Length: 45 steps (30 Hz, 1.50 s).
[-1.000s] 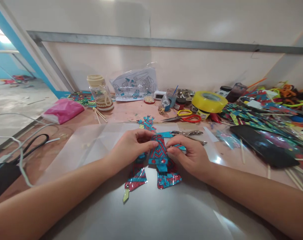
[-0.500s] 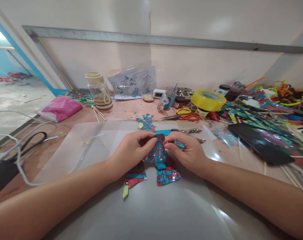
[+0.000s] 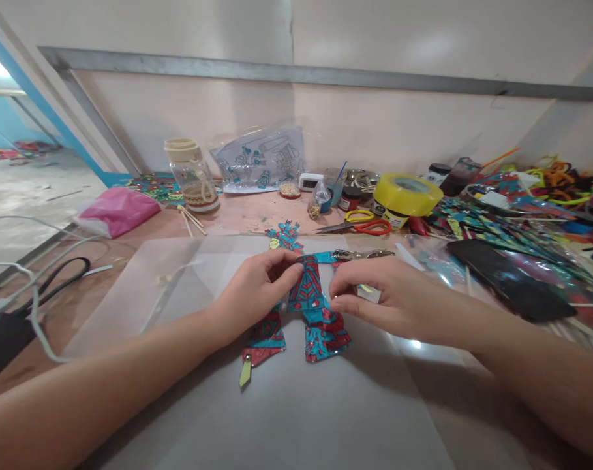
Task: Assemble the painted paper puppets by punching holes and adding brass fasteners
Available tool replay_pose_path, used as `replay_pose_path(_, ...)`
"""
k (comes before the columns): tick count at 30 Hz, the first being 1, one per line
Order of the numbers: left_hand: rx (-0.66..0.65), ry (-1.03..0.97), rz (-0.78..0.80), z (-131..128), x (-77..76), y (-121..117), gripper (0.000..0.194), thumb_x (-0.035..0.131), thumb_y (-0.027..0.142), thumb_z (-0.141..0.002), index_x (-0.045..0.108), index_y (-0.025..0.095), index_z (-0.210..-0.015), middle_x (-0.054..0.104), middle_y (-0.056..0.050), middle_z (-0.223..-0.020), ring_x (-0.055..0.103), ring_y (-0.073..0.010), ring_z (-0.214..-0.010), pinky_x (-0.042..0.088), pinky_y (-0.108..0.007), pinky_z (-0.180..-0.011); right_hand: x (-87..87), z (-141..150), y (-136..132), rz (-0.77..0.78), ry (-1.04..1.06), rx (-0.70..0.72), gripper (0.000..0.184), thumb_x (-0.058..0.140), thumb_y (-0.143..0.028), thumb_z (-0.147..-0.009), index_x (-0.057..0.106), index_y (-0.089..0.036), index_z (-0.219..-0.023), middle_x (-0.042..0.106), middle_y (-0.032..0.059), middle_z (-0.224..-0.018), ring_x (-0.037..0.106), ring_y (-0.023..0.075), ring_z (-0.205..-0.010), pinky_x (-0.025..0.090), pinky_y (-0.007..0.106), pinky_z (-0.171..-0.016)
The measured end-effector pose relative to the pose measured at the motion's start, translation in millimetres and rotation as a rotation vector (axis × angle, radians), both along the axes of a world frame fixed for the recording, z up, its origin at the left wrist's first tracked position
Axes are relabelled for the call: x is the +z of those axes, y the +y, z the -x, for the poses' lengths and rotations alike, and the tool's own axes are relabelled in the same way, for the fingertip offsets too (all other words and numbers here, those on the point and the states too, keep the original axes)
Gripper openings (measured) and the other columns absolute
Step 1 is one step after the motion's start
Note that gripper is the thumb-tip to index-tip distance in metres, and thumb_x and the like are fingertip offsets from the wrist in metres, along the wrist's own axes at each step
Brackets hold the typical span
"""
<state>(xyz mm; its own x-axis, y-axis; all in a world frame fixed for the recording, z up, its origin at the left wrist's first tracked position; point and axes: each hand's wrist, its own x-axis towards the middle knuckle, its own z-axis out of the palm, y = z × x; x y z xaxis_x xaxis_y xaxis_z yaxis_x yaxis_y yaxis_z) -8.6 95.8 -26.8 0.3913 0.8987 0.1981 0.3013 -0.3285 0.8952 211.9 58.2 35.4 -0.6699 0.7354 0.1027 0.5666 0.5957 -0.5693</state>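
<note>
A jointed flat figure of shiny blue and red pieces (image 3: 303, 287) lies on a translucent sheet (image 3: 286, 405) in front of me. My left hand (image 3: 269, 281) pinches the upper edge of its middle piece between thumb and fingers. At the lower left, a yellow-green tab (image 3: 245, 375) hangs from a round metal fastener. Just right of the figure is my right hand (image 3: 369, 290), its thumb and index finger bent together; a tiny light spot shows at the tips, too small to name. Behind it lie metal pliers (image 3: 359, 254), partly covered by the hand.
Scissors with red and yellow handles (image 3: 359, 225) and a yellow tape roll (image 3: 408, 194) stand farther back. To the right lie a black phone (image 3: 509, 277) and a heap of coloured strips. A clear bottle (image 3: 193, 176), pink bag (image 3: 122, 212) and white cables (image 3: 36, 307) are at left.
My right hand has drawn away from the figure's upper part, shifting down and to the right. My left hand keeps its pinch, and more of the middle piece now shows.
</note>
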Motion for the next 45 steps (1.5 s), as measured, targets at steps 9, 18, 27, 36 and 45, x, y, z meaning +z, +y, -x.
replay_pose_path(9,0.053,-0.048,0.008,5,2.9,7,0.034,0.055,0.028,-0.091,0.056,0.023,-0.124,0.048,0.006,-0.063,0.047,-0.0109,-0.057,0.037,-0.021,-0.053,11.7,-12,1,0.229,-0.198,0.36,0.01,0.064,-0.026,-0.091,0.073,-0.023,-0.087,0.069,0.0014,-0.089,0.065,0.0137,-0.074,0.048,0.022,-0.064)
replay_pose_path(18,0.103,-0.091,0.062,19,-3.0,31,0.021,0.056,0.025,-0.086,0.064,0.019,-0.104,0.046,0.006,-0.061,0.042,-0.0091,-0.051,0.03,-0.02,-0.046,-17.2,-20,31,0.829,0.064,0.343,0.018,0.067,-0.034,-0.088,0.072,-0.017,-0.084,0.076,0.0074,-0.094,0.071,0.0201,-0.097,0.056,0.027,-0.077)
replay_pose_path(27,0.081,-0.18,0.132,19,1.1,31,0.019,0.056,0.025,-0.085,0.062,0.02,-0.102,0.046,0.006,-0.064,0.041,-0.0088,-0.05,0.031,-0.021,-0.046,-5.4,-29,34,0.764,0.11,0.272,0.013,0.066,-0.03,-0.089,0.071,-0.017,-0.089,0.075,0.0079,-0.099,0.071,0.0181,-0.094,0.056,0.027,-0.08)
replay_pose_path(36,0.089,-0.214,-0.049,17,-0.7,27,0.042,0.057,0.034,-0.091,0.05,0.019,-0.13,0.047,0.005,-0.069,0.045,-0.0102,-0.058,0.035,-0.022,-0.052,-14.1,-7,16,0.856,0.143,0.403,0.025,0.065,-0.038,-0.089,0.071,-0.016,-0.081,0.07,0.011,-0.096,0.063,0.0241,-0.118,0.053,0.034,-0.093)
replay_pose_path(45,0.137,-0.19,-0.015,16,1.5,25,0.035,0.058,0.036,-0.09,0.058,0.017,-0.119,0.054,0.003,-0.069,0.048,-0.0111,-0.058,0.038,-0.023,-0.053,-12.0,-12,22,0.821,0.143,0.4,0.019,0.064,-0.033,-0.091,0.069,-0.016,-0.085,0.071,0.0135,-0.115,0.064,0.0231,-0.117,0.05,0.037,-0.098)
